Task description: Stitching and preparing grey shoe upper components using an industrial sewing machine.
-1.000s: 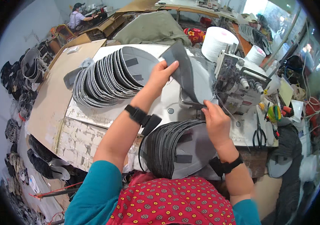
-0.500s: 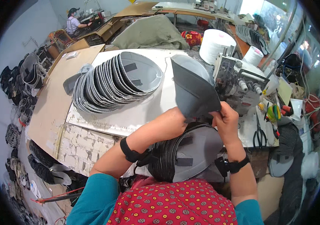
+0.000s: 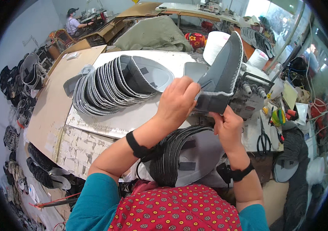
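A grey shoe-upper-shaped fabric piece (image 3: 223, 67) with a white stitched edge stands raised between my hands, in front of the sewing machine. My right hand (image 3: 228, 129) pinches its lower edge between thumb and fingers. At its left side, my left hand (image 3: 178, 101) is closed with curled fingers against the piece; the fingertips are partly hidden. Below my hands, close to my body, rests a stack of similar dark-edged pieces (image 3: 202, 158). To the left on the white table lies a long nested row of grey pieces with white stitched edges (image 3: 106, 90).
A sewing machine (image 3: 248, 92) stands right of my hands, with white thread cones (image 3: 215, 44) behind it. Black scissors (image 3: 264, 140) lie at the table's right edge. A cardboard sheet (image 3: 54, 104) covers the left side. Another person (image 3: 72, 25) sits far back left.
The held piece has turned and tipped upward, so its white stitched edge now shows. My left hand has risen slightly. The front piece of the table row now sits farther right.
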### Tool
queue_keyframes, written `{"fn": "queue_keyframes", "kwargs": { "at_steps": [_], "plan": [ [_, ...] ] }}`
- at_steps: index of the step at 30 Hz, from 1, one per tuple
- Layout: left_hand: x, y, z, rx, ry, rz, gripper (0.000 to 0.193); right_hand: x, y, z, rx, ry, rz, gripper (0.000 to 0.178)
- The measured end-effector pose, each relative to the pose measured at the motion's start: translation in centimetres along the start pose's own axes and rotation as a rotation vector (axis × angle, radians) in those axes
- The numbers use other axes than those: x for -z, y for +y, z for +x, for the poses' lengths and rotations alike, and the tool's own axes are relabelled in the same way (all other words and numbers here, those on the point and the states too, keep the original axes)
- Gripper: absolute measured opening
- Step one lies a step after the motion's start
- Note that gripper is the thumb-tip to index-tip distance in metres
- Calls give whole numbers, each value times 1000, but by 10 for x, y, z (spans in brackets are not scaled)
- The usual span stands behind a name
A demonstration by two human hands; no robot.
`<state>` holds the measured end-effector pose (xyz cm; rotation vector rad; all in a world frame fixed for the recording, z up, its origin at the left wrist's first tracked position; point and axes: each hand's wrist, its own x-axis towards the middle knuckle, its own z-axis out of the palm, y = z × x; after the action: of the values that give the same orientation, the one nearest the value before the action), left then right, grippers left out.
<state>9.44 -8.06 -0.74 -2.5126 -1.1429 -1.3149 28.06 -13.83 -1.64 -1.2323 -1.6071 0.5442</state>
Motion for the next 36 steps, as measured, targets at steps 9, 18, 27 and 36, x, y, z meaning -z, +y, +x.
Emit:
{"fn": "queue_keyframes", "kwargs": {
  "at_steps": [9, 18, 27, 36],
  "plan": [
    [-37, -31, 21, 384, -401, -522, 51, 2, 32, 2, -340, -40, 22, 14],
    [-39, -63, -6, 739, -190, -1309, 14, 6, 34, -32, 71, -79, 148, 28],
    [-48, -67, -1, 726, 78, -1184, 14, -5, 45, -24, 300, 49, -99, 27],
    [-49, -77, 1, 797, 160, -1310, 15, -13, 56, -21, 323, 146, -136, 21]
  ]
}}
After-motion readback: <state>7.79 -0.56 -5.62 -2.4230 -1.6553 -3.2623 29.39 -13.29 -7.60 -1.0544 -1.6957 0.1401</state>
